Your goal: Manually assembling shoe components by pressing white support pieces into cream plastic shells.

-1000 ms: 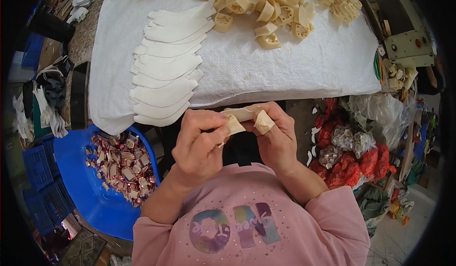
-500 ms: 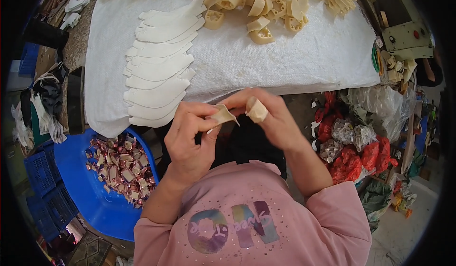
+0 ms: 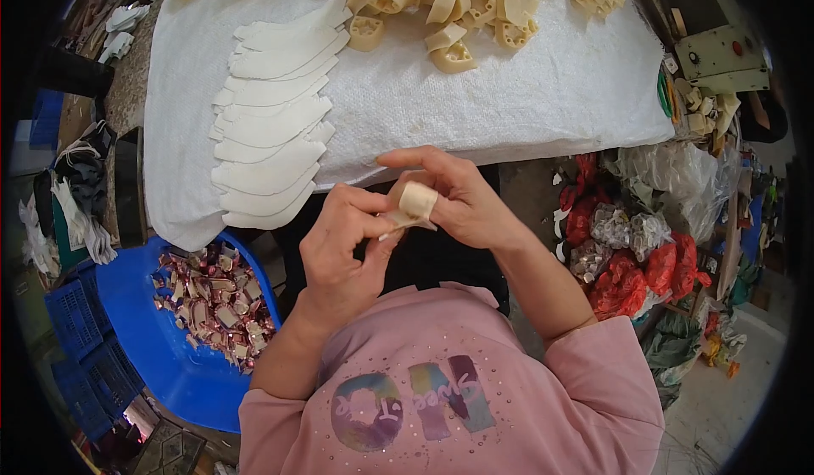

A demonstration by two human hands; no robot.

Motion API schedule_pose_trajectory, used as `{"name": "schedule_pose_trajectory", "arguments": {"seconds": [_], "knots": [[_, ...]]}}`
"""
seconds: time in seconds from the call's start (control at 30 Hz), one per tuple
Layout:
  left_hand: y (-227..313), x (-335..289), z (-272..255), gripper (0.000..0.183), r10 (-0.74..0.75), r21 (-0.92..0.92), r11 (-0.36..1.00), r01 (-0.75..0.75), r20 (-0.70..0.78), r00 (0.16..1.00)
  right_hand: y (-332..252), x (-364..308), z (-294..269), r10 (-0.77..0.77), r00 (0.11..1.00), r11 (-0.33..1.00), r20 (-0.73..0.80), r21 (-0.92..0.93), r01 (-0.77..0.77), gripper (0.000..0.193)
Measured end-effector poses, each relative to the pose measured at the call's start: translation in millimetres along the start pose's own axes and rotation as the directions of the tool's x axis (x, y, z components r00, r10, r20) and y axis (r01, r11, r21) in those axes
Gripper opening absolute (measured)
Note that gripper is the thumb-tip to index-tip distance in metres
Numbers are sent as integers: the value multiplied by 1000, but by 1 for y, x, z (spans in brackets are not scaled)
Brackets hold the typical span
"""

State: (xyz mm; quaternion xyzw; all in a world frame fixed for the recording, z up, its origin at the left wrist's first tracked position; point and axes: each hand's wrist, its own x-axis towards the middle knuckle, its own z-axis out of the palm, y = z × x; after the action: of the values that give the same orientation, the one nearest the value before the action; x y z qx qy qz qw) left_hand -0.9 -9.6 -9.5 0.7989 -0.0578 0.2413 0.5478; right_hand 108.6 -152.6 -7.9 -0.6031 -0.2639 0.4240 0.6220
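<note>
In front of my chest, over the near edge of the white-covered table, my two hands meet. My right hand (image 3: 466, 208) is closed around a small cream shoe-heel-like block (image 3: 417, 199), its index finger stretched out. Between thumb and fingers, my left hand (image 3: 335, 242) pinches a thin cream strip (image 3: 398, 219) lying against the block. How strip and block join is partly hidden by my fingers. Overlapping white curved cut pieces (image 3: 270, 148) lie in a column beyond my left hand. Farther back is a heap of beige hollow heel-like blocks (image 3: 441, 4).
A blue tub (image 3: 144, 322) at the left holds metallic pink-brown pieces (image 3: 225, 305). Blue crates (image 3: 76, 305) stand beside it. Red plastic bags (image 3: 623, 284) and clear plastic (image 3: 678, 182) lie at the right. A greenish control box (image 3: 722, 58) stands at the far right.
My right hand has brought the block leftward against the strip in my left hand, and its index finger is now extended. The view has shifted slightly.
</note>
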Motion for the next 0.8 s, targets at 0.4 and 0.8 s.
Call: {"name": "schedule_pose_trajectory", "arguments": {"seconds": [0.4, 0.8], "knots": [[5, 1, 11, 14, -445, -480, 809, 340, -123, 887, 11, 0, 13, -433, 890, 891, -144, -219, 399, 15], [11, 12, 5, 11, -172, 20, 984, 180, -197, 965, 7, 0, 15, -586, 793, 734, -168, -524, 432, 13]]}}
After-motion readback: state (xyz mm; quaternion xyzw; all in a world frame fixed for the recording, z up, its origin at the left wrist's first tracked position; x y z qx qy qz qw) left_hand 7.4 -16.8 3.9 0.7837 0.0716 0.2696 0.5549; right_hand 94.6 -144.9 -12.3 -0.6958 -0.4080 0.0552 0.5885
